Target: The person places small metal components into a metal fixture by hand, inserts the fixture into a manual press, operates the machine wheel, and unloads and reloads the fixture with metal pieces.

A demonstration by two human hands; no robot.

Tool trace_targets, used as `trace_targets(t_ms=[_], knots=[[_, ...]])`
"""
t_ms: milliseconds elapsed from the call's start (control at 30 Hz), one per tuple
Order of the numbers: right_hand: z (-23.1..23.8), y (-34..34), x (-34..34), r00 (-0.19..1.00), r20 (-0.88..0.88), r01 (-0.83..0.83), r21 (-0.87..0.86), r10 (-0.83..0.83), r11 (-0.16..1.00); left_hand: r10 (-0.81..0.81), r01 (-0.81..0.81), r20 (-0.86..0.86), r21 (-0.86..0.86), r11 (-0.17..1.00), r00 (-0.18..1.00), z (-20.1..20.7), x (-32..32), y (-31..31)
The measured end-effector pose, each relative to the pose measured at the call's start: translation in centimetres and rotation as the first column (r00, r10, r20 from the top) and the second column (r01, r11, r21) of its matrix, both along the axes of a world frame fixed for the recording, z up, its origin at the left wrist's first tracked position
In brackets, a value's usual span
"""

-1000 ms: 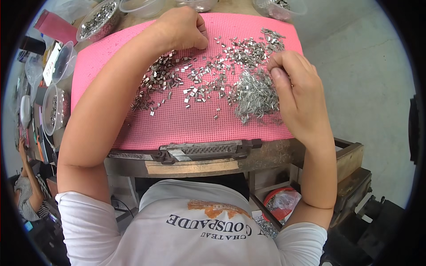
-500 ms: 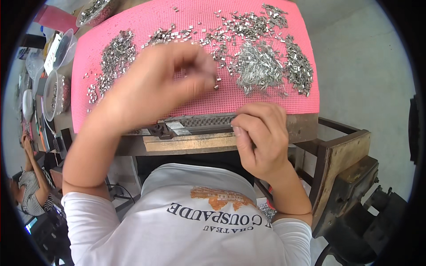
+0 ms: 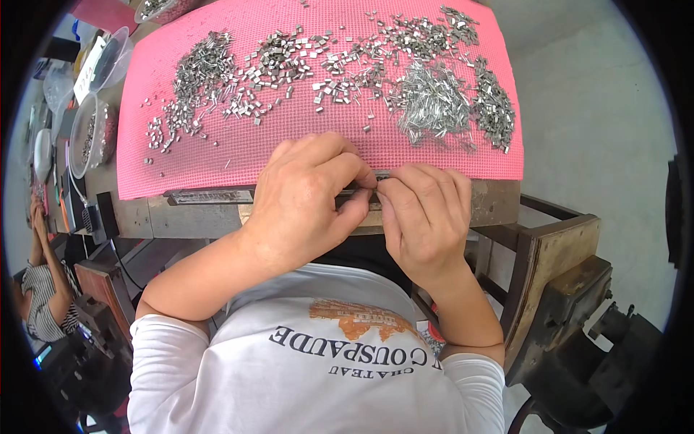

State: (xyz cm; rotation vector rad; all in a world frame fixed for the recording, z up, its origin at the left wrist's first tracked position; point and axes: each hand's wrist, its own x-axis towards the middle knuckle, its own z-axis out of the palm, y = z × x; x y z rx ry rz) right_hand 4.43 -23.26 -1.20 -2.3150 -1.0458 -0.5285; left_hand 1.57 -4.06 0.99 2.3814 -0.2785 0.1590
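My left hand [image 3: 307, 192] is closed in a pinch over the long dark metal jig [image 3: 213, 196] at the table's front edge. Its fingertips meet those of my right hand [image 3: 428, 217], also pinched closed. Whatever lies between the fingertips is too small and covered to make out. Both hands hide the middle of the jig. Beyond them, on the pink mesh mat [image 3: 289, 134], lie loose piles of small silvery metal pieces [image 3: 285, 58] and a heap of thin metal pins [image 3: 432, 105].
Clear plastic tubs [image 3: 92, 134] of small parts stand left of the mat. A wooden stand [image 3: 557, 246] with a dark machine [image 3: 571, 311] is at the right. A person in a striped top [image 3: 47, 300] sits far left.
My left hand has come down from above the mat, moving right and nearer, to meet my right hand at the jig. The jig now shows farther left. My right hand stays nearly in place.
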Motion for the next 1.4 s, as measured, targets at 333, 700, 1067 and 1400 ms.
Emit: trace_targets(t_ms=[333,700,1067,1400], knots=[[-0.3,-1.5,0.5,0.987,-0.156,-0.003,0.201,0.034,0.98,0.032,-0.034,0.033,0.067,0.997,0.999,0.4,0.1,-0.7],[0.2,-0.6,0.9,0.979,-0.204,0.03,0.241,0.02,0.97,-0.001,-0.014,-0.143,-0.107,0.994,0.99,2.0,-0.4,0.9],[3.3,-1.0,1.1,0.93,-0.362,0.073,0.027,-0.059,0.997,0.308,-0.28,0.177,-0.165,0.946,0.935,-0.5,-5.3,9.8],[6.1,9.1,2.1,0.938,-0.211,-0.299,-0.093,0.275,0.95,0.468,-0.467,0.293,-0.076,0.881,0.834,-2.4,-5.2,19.2]])
